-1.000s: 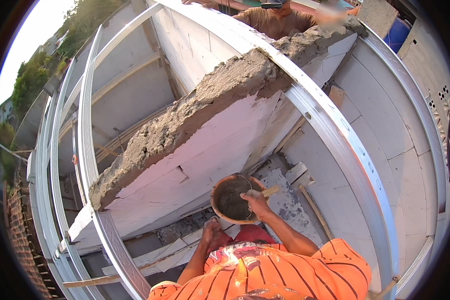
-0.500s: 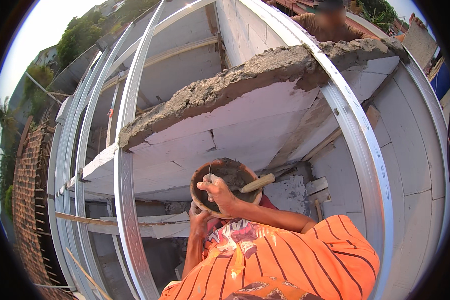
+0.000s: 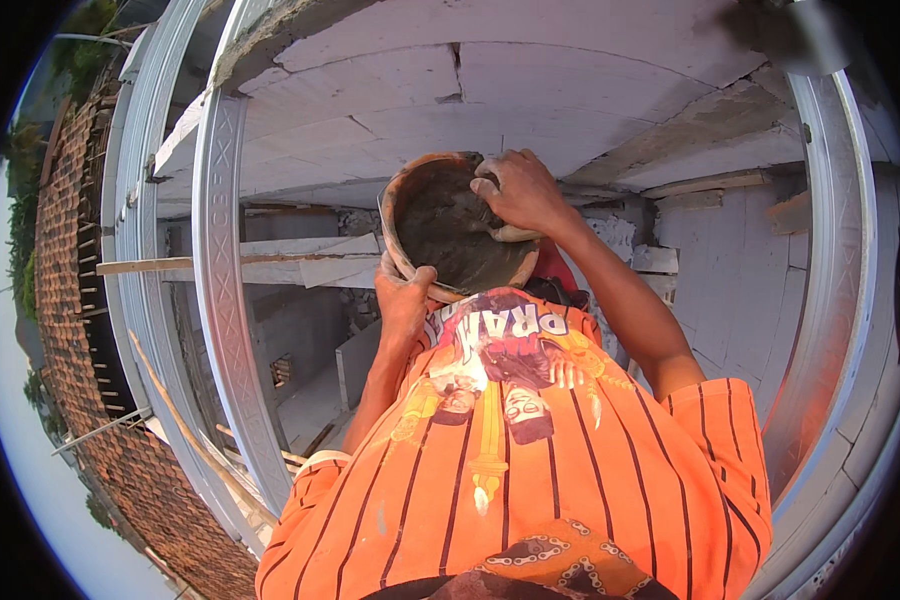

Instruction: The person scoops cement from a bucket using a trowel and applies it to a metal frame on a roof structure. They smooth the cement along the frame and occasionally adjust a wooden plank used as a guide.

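A round, orange-brown mortar tub (image 3: pixel 392 240) stands close in front of my body, with wet grey mortar (image 3: pixel 450 225) inside. My left hand (image 3: pixel 406 284) grips its near left rim, thumb over the edge. My right hand (image 3: pixel 526 194) is closed over the tub's far right side. A thin, wire-like line stands up behind its knuckles. What the fingers hold is hidden. Below that hand a short piece of the trowel's pale wooden handle (image 3: pixel 516 235) shows, the rest covered by the hand and wrist.
A pale block wall (image 3: pixel 390 85) rises beyond the tub. Metal frame posts stand on the left (image 3: pixel 220 220) and right (image 3: pixel 830 200). A wooden strip (image 3: pixel 160 265) crosses on the left, with a tiled roof (image 3: pixel 80 330) beyond. A dark blur covers the upper right.
The view has tilted down, so the wall's mortar-covered top and the other person are mostly or wholly out of sight. My right hand has moved from above the tub's middle to its right side.
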The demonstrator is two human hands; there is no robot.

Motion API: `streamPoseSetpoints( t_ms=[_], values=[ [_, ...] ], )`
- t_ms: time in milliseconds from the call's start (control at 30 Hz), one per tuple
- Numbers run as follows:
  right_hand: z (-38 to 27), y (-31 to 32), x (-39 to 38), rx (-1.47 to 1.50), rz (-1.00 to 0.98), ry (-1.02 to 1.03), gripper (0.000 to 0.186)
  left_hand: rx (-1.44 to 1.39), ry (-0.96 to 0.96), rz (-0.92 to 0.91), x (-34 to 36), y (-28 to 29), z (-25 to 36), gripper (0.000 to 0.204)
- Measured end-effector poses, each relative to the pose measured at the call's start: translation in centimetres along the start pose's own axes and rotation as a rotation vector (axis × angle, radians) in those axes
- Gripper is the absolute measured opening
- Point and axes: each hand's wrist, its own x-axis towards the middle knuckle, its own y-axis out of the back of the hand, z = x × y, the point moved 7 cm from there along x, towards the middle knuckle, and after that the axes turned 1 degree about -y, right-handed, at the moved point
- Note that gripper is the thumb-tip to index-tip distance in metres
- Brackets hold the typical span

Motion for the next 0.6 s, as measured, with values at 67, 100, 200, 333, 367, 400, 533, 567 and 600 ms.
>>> streamPoseSetpoints(
  t_ms=[67,100,200,333,367,400,533,567,600],
  values=[
    [2.6,-1.8,0.7,-0.18,-0.242,-0.053,0.033,0.002,0.022,0.036,-0.1,-0.4,1.6,0.037],
    [2.5,-3.3,-0.3,-0.227,-0.311,-0.053,0.033,0.031,0.041,0.047,-0.2,0.6,0.9,0.037],
    [2.1,-4.9,-2.8,-0.387,-0.351,0.035,0.03,0.026,0.08,0.058,-0.5,0.7,0.9,0.039],
    [2.4,-8.6,-3.2,-0.526,-0.286,0.231,0.025,0.065,0.073,0.052,-0.3,1.5,1.1,0.041],
    [1.9,-8.6,-2.5,-0.552,-0.326,0.252,0.025,0.036,0.077,0.065,-0.1,1.6,1.0,0.041],
    [1.3,-7.6,-2.1,-0.569,-0.297,0.283,0.025,0.004,0.045,0.076,0.0,1.8,1.1,0.039],
    [-2.3,-2.0,-1.7,-0.492,-0.21,0.228,0.027,-0.056,-0.038,0.124,1.0,4.3,0.7,0.036],
    [-1.6,-0.6,-2.4,-0.441,-0.191,0.164,0.027,-0.07,-0.038,0.134,0.7,3.6,0.6,0.037],
    [-1.0,-0.2,-3.5,-0.437,-0.198,0.191,0.028,-0.084,-0.038,0.143,0.3,3.0,0.5,0.037]
  ],
)
